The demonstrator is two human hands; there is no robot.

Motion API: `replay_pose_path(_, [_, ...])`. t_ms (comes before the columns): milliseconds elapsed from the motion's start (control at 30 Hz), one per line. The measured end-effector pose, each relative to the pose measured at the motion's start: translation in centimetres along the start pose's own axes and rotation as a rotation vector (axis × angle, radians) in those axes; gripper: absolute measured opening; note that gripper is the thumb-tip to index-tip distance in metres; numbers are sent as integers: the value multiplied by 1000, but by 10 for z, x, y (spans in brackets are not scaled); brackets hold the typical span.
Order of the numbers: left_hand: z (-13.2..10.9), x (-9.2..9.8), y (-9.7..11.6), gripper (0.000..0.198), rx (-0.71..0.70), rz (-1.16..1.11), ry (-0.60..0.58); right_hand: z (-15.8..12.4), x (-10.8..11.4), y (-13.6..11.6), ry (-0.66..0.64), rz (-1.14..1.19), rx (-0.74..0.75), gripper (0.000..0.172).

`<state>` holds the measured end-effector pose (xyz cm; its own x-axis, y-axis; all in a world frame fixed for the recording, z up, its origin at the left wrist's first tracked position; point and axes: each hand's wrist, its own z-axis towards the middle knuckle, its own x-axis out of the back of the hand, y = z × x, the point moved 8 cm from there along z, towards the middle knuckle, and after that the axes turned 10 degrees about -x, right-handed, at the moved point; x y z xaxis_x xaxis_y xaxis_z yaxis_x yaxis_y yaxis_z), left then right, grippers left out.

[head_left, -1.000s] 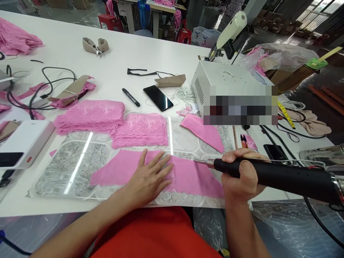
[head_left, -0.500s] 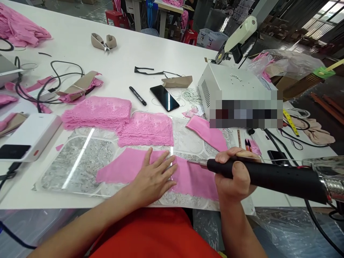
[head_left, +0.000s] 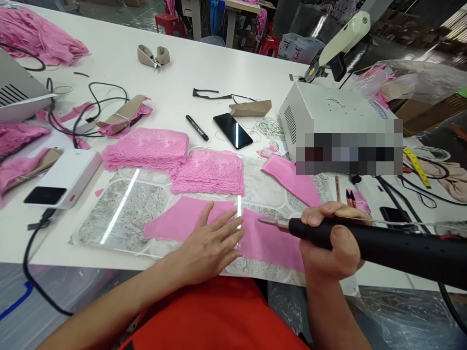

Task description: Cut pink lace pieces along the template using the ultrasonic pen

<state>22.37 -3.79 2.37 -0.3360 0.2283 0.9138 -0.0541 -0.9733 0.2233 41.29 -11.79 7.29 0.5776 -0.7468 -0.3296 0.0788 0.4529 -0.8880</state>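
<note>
My left hand [head_left: 213, 245] lies with fingers spread on a flat pink cloth piece [head_left: 168, 221], its palm toward the near edge. The cloth rests on a clear-topped, grey-patterned mat [head_left: 120, 209]. In my right hand [head_left: 333, 243] is a black wand-like power tool [head_left: 397, 250] with a narrow metal tip, fingers wrapped round its front. That tip points left, over or on the cloth near my left fingertips; I cannot tell whether it touches. Behind the cloth sit two stacks of folded pink lace, the left stack [head_left: 146, 148] and the right stack [head_left: 207, 170].
A smaller pink piece [head_left: 292, 177] lies before a grey metal box [head_left: 328, 107]. Beyond the stacks are a phone [head_left: 232, 130] and a black marker [head_left: 197, 127]. At left stands a white power bank [head_left: 73, 177] with a cable. More cables run at right.
The view has swung left, so the table things appear further right. Both hands keep their holds, and the tool's tip sits slightly further left over the cloth.
</note>
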Motion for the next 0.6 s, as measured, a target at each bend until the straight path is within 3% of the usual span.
replay_pose_path(233, [-22, 4, 13, 29, -73, -98, 57, -10, -15, 9, -63, -9, -60, 15])
replay_pose_path(600, [-25, -2, 13, 29, -107, -113, 35, -13, -27, 14, -153, 26, -36, 12])
